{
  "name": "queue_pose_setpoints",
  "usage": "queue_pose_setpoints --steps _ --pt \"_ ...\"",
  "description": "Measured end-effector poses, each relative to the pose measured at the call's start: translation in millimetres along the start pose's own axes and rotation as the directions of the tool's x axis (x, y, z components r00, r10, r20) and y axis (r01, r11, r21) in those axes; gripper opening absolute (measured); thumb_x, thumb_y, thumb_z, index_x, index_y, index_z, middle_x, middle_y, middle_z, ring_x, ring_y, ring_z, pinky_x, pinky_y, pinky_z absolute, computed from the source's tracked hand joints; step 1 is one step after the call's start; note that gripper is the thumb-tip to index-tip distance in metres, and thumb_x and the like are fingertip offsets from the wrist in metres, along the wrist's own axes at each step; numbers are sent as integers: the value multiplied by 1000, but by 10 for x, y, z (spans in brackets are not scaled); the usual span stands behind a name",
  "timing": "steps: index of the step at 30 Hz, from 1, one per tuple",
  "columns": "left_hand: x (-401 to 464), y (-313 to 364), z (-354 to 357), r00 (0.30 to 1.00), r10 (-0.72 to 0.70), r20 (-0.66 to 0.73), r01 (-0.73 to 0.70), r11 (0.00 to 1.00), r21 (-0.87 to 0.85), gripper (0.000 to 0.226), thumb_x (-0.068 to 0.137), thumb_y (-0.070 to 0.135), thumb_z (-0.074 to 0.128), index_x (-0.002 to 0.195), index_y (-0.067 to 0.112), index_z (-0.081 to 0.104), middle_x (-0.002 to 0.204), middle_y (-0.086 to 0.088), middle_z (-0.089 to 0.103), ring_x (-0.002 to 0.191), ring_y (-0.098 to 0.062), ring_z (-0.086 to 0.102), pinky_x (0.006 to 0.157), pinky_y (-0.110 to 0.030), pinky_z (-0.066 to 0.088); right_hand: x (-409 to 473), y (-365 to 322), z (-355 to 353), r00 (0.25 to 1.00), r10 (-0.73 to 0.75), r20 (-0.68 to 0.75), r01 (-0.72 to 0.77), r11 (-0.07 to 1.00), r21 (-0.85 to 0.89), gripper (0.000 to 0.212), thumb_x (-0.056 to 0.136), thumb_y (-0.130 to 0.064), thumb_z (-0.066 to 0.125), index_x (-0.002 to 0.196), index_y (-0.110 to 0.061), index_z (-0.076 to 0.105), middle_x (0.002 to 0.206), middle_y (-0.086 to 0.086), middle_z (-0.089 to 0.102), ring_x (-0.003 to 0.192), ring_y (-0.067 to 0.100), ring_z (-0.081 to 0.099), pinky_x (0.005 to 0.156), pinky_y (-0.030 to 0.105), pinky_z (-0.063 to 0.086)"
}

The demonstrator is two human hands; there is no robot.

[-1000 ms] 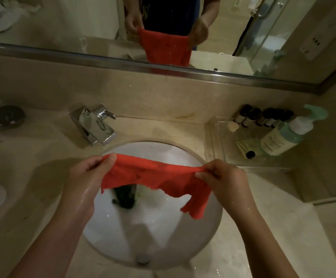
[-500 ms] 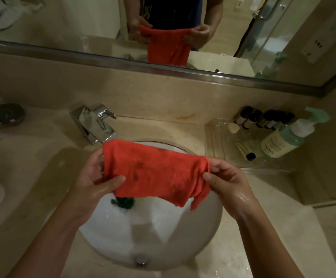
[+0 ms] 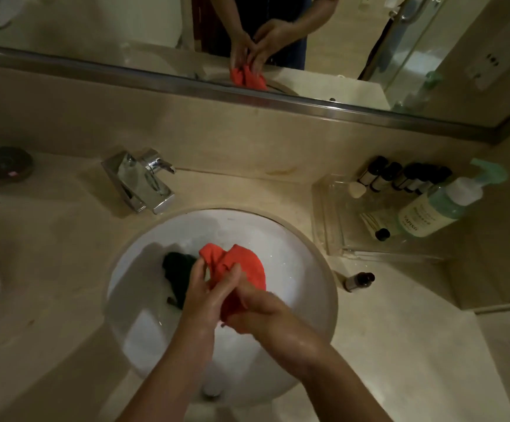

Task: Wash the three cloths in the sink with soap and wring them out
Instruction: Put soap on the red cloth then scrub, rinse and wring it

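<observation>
A red cloth (image 3: pixel 241 263) is bunched up over the white sink (image 3: pixel 302 269). My left hand (image 3: pixel 208 293) grips its left part with curled fingers. My right hand (image 3: pixel 259 309) grips the lower part, close against the left hand. A dark green cloth (image 3: pixel 177 269) lies in the basin just left of my hands, partly hidden by my left hand. A third cloth is not in view. A green pump soap bottle (image 3: pixel 439 205) lies in a tray at the right.
A chrome tap (image 3: pixel 141 181) stands behind the sink at the left. A clear tray (image 3: pixel 333 220) at the right holds several small dark-capped bottles (image 3: pixel 400 176). One small bottle (image 3: pixel 358 281) lies on the counter by the sink rim. A dark dish (image 3: pixel 2 164) sits far left.
The red cloth was held spread between my hands above the sink. Now both hands have come together and lowered into the basin, bunching the cloth up.
</observation>
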State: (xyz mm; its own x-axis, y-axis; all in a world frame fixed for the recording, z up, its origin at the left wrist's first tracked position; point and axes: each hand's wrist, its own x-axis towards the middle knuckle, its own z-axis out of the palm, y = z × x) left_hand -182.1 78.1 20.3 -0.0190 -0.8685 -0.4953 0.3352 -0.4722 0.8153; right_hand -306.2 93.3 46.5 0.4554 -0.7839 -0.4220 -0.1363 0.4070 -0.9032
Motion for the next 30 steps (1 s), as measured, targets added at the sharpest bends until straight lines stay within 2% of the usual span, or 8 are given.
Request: queue_pose_setpoints --steps 3,6,9,15,21,23,26,30 --pt "73 -29 -91 999 -38 8 39 998 -59 66 68 31 85 127 24 57 120 -9 67 111 -29 64 91 -46 52 -57 4 -180 959 -11 -284 115 929 351 31 93 2 51 109 -13 73 107 14 72 99 38 66 86 39 57" --pt "65 -58 -108 995 -74 67 79 995 -65 59 66 11 80 121 20 60 111 -9 71 102 -29 68 78 -37 53 9 171 -306 742 -36 -670 138 985 99 18 92 -18 63 108 -25 65 103 -3 67 95 18 63 73 21 51" --pt "52 -70 -99 981 -153 121 167 980 -108 58 68 11 78 123 13 60 114 -15 70 102 -31 68 79 -40 53 9 257 -347 887 80 -455 -30 993 115 52 78 -54 69 116 -21 61 115 2 66 105 15 64 83 26 54" --pt "189 -181 -162 956 -278 97 284 957 -57 57 59 21 83 110 3 67 107 -20 71 100 -35 68 75 -36 53 -45 311 -316 930 172 -325 -31 917 397 19 89 -2 63 106 -11 61 95 14 69 80 21 68 65 28 53" --pt "87 -331 -103 839 -470 272 530 819 -220 78 51 55 88 105 1 74 111 -25 69 93 -35 70 86 -44 56 29 258 -250 930 261 -257 32 642 766 34 87 -2 60 121 2 58 109 24 67 94 31 66 83 42 57" --pt "92 -407 -73 849 -422 318 515 797 -316 83 34 42 98 101 0 75 108 -26 69 90 -36 71 78 -47 59 52 282 -275 887 335 -317 -28 724 689 23 91 -7 59 114 -3 64 109 22 68 94 29 66 77 39 58" --pt "67 -385 42 887 -361 289 451 811 -372 23 67 18 78 83 2 79 91 -23 73 74 -32 73 61 -41 61 9 359 -374 788 338 -514 -113 901 419 13 94 -13 58 101 -16 70 98 12 69 84 21 64 65 31 54" --pt "125 -460 117 873 -416 255 484 803 -346 24 78 11 54 84 2 76 82 -18 73 65 -28 72 61 -39 60 -174 528 -576 663 252 -705 -115 965 236 14 92 -12 60 99 -22 67 97 6 66 86 18 63 66 28 53"
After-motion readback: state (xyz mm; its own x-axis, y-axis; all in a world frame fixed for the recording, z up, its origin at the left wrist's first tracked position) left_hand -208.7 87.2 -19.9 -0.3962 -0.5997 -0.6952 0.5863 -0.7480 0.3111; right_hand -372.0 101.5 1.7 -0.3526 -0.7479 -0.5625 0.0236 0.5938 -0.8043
